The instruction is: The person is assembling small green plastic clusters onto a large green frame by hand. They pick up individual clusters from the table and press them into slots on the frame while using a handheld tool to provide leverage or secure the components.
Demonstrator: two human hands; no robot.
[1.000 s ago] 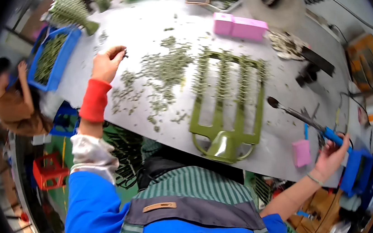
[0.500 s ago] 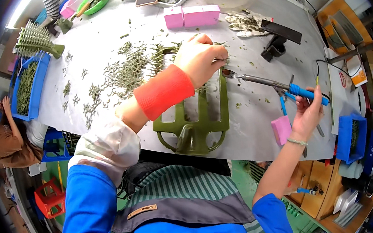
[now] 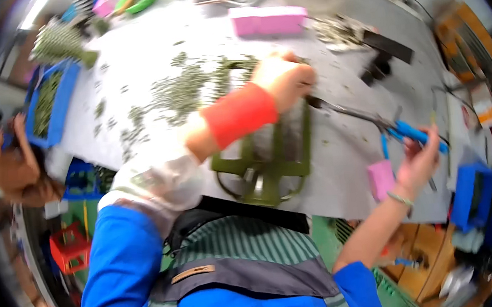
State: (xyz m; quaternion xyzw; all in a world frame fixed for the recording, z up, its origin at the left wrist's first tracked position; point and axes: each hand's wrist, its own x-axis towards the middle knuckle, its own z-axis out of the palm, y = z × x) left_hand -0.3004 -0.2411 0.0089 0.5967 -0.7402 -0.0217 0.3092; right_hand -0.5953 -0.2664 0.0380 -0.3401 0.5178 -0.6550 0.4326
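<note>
My left hand (image 3: 285, 80), with a red band on its wrist, is closed over the far right part of a green wax-like frame (image 3: 263, 172). Its fingers are pinched together, and what they hold is hidden and blurred. In my right hand (image 3: 422, 160) is the blue handle of a soldering iron (image 3: 354, 113). The iron's tip reaches the frame's right edge, just beside my left fingers. Many small green pieces (image 3: 182, 91) are scattered on the table left of the frame, and some line its far left side.
A long pink block (image 3: 271, 20), stained gloves (image 3: 341, 31) and a black stand (image 3: 387, 45) lie at the back. A small pink block (image 3: 382, 179) is near my right hand. Blue bins (image 3: 43, 109) flank the table. Another person (image 3: 16, 162) sits at the far left.
The whole view has shifted slightly and blurred, with the scene sitting farther right. Both hands keep nearly the same places relative to the frame, and the iron's tip stays by my left fingers.
</note>
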